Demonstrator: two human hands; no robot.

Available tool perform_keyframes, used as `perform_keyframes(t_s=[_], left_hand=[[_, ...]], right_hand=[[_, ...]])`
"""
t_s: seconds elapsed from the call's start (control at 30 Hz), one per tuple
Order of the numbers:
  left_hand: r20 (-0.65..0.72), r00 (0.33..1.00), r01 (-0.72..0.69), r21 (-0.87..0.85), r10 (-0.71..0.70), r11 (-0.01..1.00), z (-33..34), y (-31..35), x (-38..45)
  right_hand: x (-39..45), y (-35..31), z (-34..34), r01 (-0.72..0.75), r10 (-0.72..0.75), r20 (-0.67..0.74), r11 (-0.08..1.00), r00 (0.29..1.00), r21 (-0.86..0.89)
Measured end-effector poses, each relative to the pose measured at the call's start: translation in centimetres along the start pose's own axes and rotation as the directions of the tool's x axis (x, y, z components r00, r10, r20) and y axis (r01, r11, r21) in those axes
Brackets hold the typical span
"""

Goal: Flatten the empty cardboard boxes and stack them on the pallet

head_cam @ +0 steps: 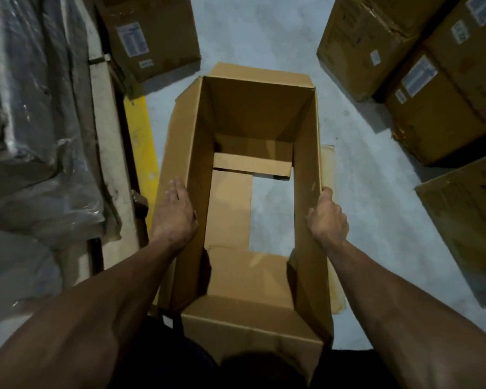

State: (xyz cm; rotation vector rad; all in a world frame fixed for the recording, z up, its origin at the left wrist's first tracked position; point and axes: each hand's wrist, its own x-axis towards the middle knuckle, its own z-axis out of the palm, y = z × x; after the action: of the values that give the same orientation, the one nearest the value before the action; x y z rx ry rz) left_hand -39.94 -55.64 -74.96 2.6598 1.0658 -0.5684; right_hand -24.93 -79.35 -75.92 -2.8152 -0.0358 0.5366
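Note:
An empty brown cardboard box stands open in front of me on the grey floor. Its top and bottom flaps are open, and I see the floor through a gap between the bottom flaps. My left hand lies flat against the outside of the box's left wall, fingers straight. My right hand grips the top edge of the right wall, fingers curled over it.
Sealed labelled cartons stand at the far left and stacked at the right. A plastic-wrapped load fills the left side beside a pale wooden beam and a yellow floor stripe. Bare grey floor lies beyond the box.

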Motion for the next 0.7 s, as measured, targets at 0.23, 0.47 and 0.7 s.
perform_keyframes(t_s=[0.23, 0.47, 0.7], left_hand=[[0.047, 0.999, -0.008, -0.115, 0.014, 0.993, 0.8, -0.2, -1.2], [-0.04, 0.997, -0.067, -0.227, 0.059, 0.972, -1.7, 0.8, -0.7], [-0.196, 0.964, -0.233, -0.281, 0.182, 0.931, -6.7, 1.5, -0.9]], right_hand=[[-5.5, 2.9, 0.8, -0.045, 0.046, 0.071, 0.999, 0.996, -0.011], [-4.6, 2.6, -1.6, -0.016, 0.011, 0.105, 0.998, 0.994, 0.055], [-3.9, 1.5, -7.1, 0.01, -0.01, 0.002, 0.985, 1.0, 0.174]])
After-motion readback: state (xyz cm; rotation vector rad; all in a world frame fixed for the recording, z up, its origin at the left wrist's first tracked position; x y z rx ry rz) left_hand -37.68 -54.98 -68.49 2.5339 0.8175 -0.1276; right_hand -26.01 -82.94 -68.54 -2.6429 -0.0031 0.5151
